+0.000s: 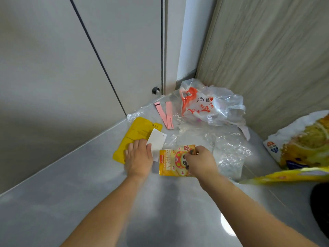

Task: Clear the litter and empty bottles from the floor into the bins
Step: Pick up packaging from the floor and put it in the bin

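Grey floor tiles [89, 202] meet a pale door [71, 59] and a wood-grain panel [267, 50] in a corner where the litter has collected. Left hand [138, 157]: fingers extended and pressed flat on the yellow pouch [135, 132] and on the edge of the white card [157, 141] that overlaps it, probably to gather both in one sweep. Right hand [200, 161]: fingers curled, pinching the upper edge of the orange snack packet [173, 161], a grip suited to peeling a thin flat wrapper off a smooth surface. Clear plastic film [226, 148] lies spread just beyond the packet; a crumpled clear bag with red print [210, 104] sits against the panel at the corner; two pink paper strips [165, 113] lie crossed at their lower ends between the pouch and that bag. At the right edge a large printed food bag [302, 139] is partly out of frame. Writing: red Chinese characters on the crumpled bag and yellow-white characters on the snack packet, neither clearly readable; small dark print on the yellow pouch is too fine to read. No bins or bottles are in view, so all visible litter is still on the floor.
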The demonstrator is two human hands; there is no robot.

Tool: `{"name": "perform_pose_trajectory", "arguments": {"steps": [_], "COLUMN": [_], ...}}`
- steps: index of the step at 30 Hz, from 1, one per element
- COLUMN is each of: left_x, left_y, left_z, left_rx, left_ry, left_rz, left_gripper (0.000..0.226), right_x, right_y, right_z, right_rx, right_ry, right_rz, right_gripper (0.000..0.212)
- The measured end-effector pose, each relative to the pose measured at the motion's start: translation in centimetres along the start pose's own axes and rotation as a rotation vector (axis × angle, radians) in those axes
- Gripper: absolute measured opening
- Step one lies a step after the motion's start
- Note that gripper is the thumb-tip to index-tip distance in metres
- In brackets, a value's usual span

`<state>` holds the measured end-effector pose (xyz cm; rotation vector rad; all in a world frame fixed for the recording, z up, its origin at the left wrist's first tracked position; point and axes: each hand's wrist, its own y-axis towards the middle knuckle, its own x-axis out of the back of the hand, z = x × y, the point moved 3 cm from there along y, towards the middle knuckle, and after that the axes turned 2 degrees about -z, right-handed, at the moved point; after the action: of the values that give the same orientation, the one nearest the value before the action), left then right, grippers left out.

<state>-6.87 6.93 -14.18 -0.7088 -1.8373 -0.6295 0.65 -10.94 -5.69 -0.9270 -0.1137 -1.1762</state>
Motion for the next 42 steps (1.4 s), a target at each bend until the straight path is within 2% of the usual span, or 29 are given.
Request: {"name": "perform_pose_trajectory", "arguments": {"steps": [4, 7, 12, 15, 18, 22, 25, 27, 28, 29, 31, 33, 36, 39, 42], "left_x": [3.1, 5.2, 11.7, 16.1, 18.3, 20.4, 21.3, 21.3, 21.1, 20.9, 20.0, 18.9, 16.8, 15.3, 15.2], "left_y": [0.0, -0.4, -1.0, -1.9, -3.6, -7.1, -9.8, -11.8, -12.8, -13.8, -15.5, -17.2, -19.5, -20.9, -20.5], "left_z": [-2.6, -5.2, -14.0, -20.9, -26.8, -34.6, -40.3, -43.5, -45.0, -46.4, -48.6, -50.4, -52.8, -53.7, -53.4], "left_rx": [-0.022, 0.006, -0.131, -0.220, -0.268, -0.395, -0.499, -0.547, -0.568, -0.584, -0.588, -0.589, -0.612, -0.549, -0.577], "left_ry": [-0.122, -0.390, -0.674, -0.760, -0.823, -0.883, -0.857, -0.814, -0.778, -0.733, -0.644, -0.544, -0.252, -0.030, -0.037], "left_rz": [0.019, 0.058, 0.054, 0.074, 0.140, 0.219, 0.234, 0.262, 0.271, 0.275, 0.283, 0.302, 0.378, 0.483, 0.479], "left_gripper": [0.018, 0.019, 0.014, 0.013, 0.014, 0.016, 0.015, 0.016, 0.018, 0.019, 0.021, 0.022, 0.028, 0.033, 0.037], "right_x": [5.3, 8.9, 16.7, 22.7, 28.9, 38.9, 45.2, 48.3, 49.2, 49.9, 50.8, 50.8, 50.1, 49.5, 48.0], "right_y": [-2.3, -4.1, -7.4, -9.2, -10.9, -11.8, -12.0, -12.3, -12.4, -12.7, -11.9, -11.6, -10.9, -9.9, -9.3], "right_z": [0.9, 1.4, 2.4, 2.9, 3.7, 1.7, -1.8, -4.4, -5.7, -6.9, -9.3, -11.1, -12.8, -12.7, -10.7], "right_rx": [0.093, 0.144, 0.257, 0.321, 0.346, 0.208, 0.143, 0.102, 0.094, 0.044, 0.041, -0.034, -0.059, -0.001, 0.048], "right_ry": [-0.053, -0.056, -0.090, -0.100, -0.401, -0.178, -0.158, -0.020, -0.270, -0.399, -0.380, -0.213, 0.073, 0.050, 0.003], "right_rz": [-0.071, -0.092, -0.139, -0.149, -0.188, -0.254, -0.387, -0.483, -0.522, -0.573, -0.562, -0.543, -0.505, -0.561, -0.544], "right_gripper": [0.012, 0.014, 0.010, 0.019, 0.021, 0.031, 0.031, 0.028, 0.028, 0.028, 0.029, 0.030, 0.029, 0.016, 0.027]}}
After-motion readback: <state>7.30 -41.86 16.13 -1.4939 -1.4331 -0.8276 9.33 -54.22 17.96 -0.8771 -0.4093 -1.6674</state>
